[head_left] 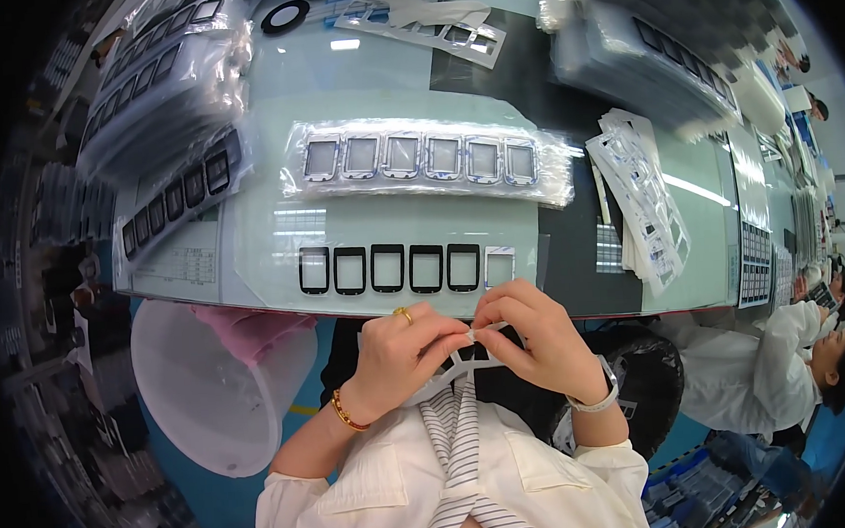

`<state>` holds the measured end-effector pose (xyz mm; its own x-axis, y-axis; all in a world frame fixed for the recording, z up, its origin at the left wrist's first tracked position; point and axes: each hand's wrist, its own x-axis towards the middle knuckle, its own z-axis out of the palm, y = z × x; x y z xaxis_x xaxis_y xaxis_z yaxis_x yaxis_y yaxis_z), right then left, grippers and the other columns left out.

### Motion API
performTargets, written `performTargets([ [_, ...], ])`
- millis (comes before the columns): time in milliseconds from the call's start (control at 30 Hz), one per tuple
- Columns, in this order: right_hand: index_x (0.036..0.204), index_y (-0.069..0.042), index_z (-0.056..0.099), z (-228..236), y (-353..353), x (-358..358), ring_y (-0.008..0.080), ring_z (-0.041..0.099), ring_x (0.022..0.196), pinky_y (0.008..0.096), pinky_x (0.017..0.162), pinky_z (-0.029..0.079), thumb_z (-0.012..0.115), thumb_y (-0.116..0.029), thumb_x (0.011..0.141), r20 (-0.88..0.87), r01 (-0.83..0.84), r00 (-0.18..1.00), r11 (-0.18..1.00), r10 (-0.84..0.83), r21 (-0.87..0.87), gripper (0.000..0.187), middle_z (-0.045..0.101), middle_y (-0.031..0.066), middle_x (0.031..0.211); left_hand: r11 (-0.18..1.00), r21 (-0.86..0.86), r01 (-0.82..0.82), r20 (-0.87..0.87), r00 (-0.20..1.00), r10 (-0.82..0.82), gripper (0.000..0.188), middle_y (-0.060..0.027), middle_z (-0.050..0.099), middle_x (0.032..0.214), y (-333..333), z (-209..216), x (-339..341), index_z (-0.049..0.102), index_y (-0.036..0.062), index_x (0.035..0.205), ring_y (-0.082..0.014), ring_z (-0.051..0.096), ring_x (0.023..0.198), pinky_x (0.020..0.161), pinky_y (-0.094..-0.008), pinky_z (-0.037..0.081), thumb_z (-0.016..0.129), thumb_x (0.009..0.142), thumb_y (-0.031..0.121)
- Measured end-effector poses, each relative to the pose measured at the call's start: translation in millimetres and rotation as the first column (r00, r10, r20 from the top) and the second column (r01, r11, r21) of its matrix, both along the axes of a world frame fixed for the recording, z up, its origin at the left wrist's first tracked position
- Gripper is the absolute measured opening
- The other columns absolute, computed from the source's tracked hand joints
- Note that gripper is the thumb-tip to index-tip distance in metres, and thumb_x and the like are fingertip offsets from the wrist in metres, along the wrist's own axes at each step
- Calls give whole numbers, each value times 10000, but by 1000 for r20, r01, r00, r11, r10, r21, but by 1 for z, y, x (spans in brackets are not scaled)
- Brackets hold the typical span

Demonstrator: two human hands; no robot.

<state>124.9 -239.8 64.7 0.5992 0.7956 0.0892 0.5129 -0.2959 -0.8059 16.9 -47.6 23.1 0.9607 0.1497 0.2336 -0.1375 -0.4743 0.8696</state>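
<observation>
My left hand, with a ring and a beaded bracelet, pinches a thin white sheet with frame-shaped cut-outs just off the table's front edge. My right hand, wearing a watch, pinches the same sheet close beside it; the fingertips nearly meet. The sheet is partly hidden behind my hands. Just beyond lies a row of small black-framed panels. At the row's right end sits a panel with a white frame. Farther back, a clear plastic tray pack holds several framed panels with blue-marked film.
Stacks of plastic-wrapped panels stand at back left and back right. Cut-out white sheets lie on the right, another at the back. A white bin with pink cloth is at lower left. A co-worker sits at right.
</observation>
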Motion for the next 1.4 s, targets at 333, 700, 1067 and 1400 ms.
performTargets([
  [333, 935, -52, 688, 1, 5, -5, 276, 620, 851, 374, 766, 496, 790, -16, 826, 67, -13, 998, 1000, 14, -19, 154, 693, 56, 932, 995, 99, 0, -12, 1000, 2, 88, -48, 682, 725, 7, 7, -4, 768, 65, 873, -194, 605, 554, 509, -318, 449, 836, 860, 120],
  [700, 887, -49, 705, 39, 6, -21, 252, 615, 777, 371, 707, 516, 801, 3, 756, 228, -183, 964, 961, 134, 210, 171, 706, 74, 935, 971, 224, -86, -171, 977, 126, 161, -93, 674, 670, 24, 2, -8, 766, 57, 829, -257, 627, 565, 518, -369, 456, 787, 905, 198],
  [1067, 1000, 28, 701, -48, 14, 41, 137, 605, 861, 265, 799, 472, 703, -34, 976, -132, 266, 960, 950, -246, 166, 66, 670, 60, 945, 942, 330, -60, 91, 995, 31, 116, 4, 607, 624, 9, -17, 2, 810, 164, 956, -182, 601, 525, 490, -322, 449, 825, 874, 244],
  [1400, 988, 12, 710, -52, 21, 42, 136, 600, 840, 280, 785, 478, 717, -60, 974, -100, 248, 966, 961, -237, 122, 74, 665, 44, 889, 902, 424, -83, 78, 995, 55, 166, 18, 529, 597, 6, -20, 2, 818, 206, 1041, -176, 552, 495, 477, -330, 429, 795, 899, 289],
])
